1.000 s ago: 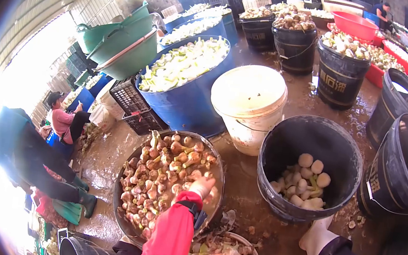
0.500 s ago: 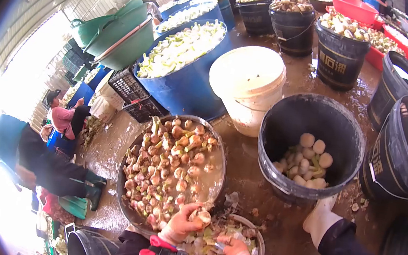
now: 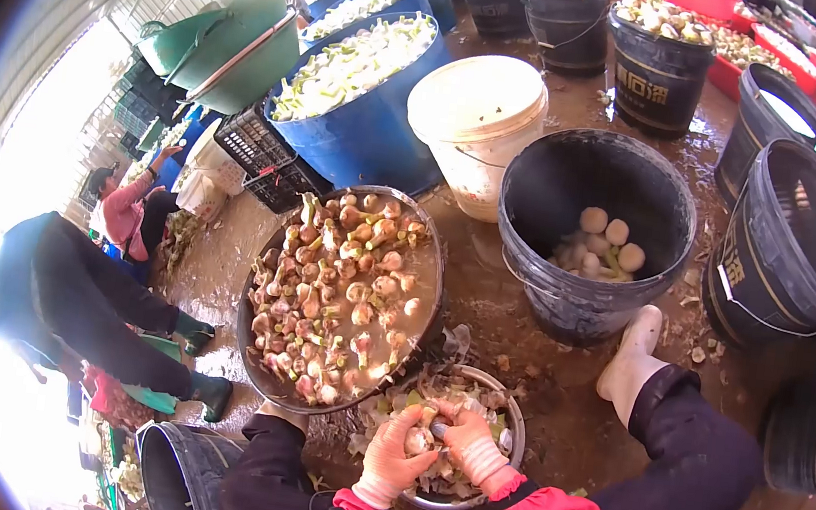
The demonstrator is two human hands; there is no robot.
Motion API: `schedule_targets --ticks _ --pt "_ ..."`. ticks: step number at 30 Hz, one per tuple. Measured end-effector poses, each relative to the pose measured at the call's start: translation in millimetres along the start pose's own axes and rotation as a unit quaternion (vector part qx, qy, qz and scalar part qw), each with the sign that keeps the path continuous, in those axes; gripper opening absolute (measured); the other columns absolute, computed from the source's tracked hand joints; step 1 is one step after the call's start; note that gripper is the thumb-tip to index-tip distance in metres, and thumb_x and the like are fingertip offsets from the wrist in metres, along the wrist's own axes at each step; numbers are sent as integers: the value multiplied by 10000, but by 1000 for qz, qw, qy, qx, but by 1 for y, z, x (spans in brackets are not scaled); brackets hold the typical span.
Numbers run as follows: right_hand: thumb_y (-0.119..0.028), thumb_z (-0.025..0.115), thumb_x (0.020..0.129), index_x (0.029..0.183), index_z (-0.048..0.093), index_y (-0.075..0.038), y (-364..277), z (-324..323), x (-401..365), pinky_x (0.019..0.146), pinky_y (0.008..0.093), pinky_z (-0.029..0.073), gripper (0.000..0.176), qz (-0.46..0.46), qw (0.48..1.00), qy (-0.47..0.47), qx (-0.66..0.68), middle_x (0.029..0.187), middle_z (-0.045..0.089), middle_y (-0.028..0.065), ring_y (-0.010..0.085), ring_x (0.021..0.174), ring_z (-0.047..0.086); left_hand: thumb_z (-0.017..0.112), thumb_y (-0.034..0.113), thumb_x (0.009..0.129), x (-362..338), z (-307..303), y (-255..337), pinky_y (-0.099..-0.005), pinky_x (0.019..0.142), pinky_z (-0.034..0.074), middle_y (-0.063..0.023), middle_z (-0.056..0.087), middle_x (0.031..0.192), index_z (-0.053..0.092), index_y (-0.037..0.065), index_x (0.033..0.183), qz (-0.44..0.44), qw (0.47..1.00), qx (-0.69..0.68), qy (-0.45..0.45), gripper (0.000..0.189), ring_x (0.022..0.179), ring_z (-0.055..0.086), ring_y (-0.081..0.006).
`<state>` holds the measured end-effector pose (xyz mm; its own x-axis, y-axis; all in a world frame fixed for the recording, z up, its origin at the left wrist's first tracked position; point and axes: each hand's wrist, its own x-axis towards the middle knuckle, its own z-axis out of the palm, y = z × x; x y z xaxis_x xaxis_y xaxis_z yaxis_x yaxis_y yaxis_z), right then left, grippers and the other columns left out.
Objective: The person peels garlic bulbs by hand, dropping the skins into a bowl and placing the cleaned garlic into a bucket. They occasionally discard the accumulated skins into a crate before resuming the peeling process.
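Okay, left hand [image 3: 390, 463]: fingers curled, pinching a pale garlic bulb [image 3: 419, 443] between thumb and fingertips.
Right hand [image 3: 469, 441]: fingers bent inward, closed on a small greyish thing [image 3: 439, 428], maybe a blade; too blurred to be sure.
Bulb position: between the two hands, above the peelings [image 3: 461, 389]; right of the left palm, left of the right hand.
Nearer hand: left, it has the grip; right fingertips just beside the bulb, contact can't be made out.
Bulb long axis: cannot tell, fingers cover too much of it.
Metal basin [image 3: 517, 439]: under both hands, holds the peelings.
Wide tub [image 3: 440, 269]: beyond the left hand and to the left, near the basin; unpeeled bulbs [image 3: 307, 299] in brown water.
Black bucket [image 3: 577, 320]: ahead and right, well apart from the held bulb; round pale pieces [image 3: 617, 232] inside.
White boot [image 3: 629, 366]: just beside the bucket's base.
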<state>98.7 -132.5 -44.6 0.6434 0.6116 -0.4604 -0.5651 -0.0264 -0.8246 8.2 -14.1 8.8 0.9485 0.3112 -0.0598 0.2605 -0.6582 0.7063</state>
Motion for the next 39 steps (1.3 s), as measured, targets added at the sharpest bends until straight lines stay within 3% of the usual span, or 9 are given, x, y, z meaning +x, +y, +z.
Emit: schedule_targets --ticks 3,6,9,12,20,25,30,36,39 --pt "-27 580 801 1174 586 16 -24 1 -12 856 255 461 375 -1 995 6 -105 1071 652 97 147 966 596 812 214 626 -3 4 0 -351 900 454 -152 593 1103 464 65 1290 30 998 59 -1 764 1036 569 -290" --pt "14 553 791 1149 607 2 -13 7 -11 861 259 459 362 -29 999 21 -2 1056 658 79 157 970 598 773 179 681 -1 5 3 -397 870 472 -128 594 1109 433 77 1307 -51 979 -199 10 720 1020 574 -276" --pt "18 560 797 1138 615 -8 -14 6 -13 864 259 458 347 -97 995 -1 30 1054 657 71 158 976 597 603 233 829 2 -5 6 -461 683 481 -90 600 1073 481 142 1235 -259 655 -707 71 434 954 582 -259" --pt "49 576 781 1134 617 -27 -5 3 -6 881 258 448 363 -146 986 -79 28 1074 647 73 149 1001 585 575 294 849 9 -1 -19 -432 624 457 -70 605 1051 502 166 1199 -365 584 -719 93 380 898 583 -257" --pt "-158 737 768 1068 644 -15 -7 8 -13 669 238 497 345 95 989 -55 104 910 654 27 110 760 596 456 583 897 -8 23 -17 -309 600 481 -47 582 1004 419 84 1243 -202 867 -430 152 608 819 585 -172" --pt "-149 710 775 963 703 -66 3 15 -13 692 238 481 205 42 987 -90 -128 875 677 35 81 739 584 453 686 833 25 -8 -32 -375 745 498 -106 536 961 386 9 1256 -315 792 -490 182 800 848 576 -218" --pt "-121 718 770 975 693 -24 -2 20 -14 712 235 479 228 54 990 -120 51 893 678 41 87 772 587 458 687 830 38 -11 -25 -386 828 482 -130 470 1063 301 6 1337 -253 788 -501 251 863 966 534 -248" --pt "-178 723 770 1037 664 2 3 21 -12 742 263 486 328 75 984 -99 -128 901 683 60 122 805 607 686 317 811 3 18 -21 -328 835 459 -106 498 1151 329 -4 1319 -123 959 -201 158 698 984 519 -202" --pt "-194 724 758 1052 664 -21 -6 10 -6 756 268 485 346 61 986 -81 -133 927 688 75 128 816 613 675 284 817 9 4 -18 -326 758 489 -78 602 960 521 23 1162 -210 765 -577 195 459 859 594 -185"
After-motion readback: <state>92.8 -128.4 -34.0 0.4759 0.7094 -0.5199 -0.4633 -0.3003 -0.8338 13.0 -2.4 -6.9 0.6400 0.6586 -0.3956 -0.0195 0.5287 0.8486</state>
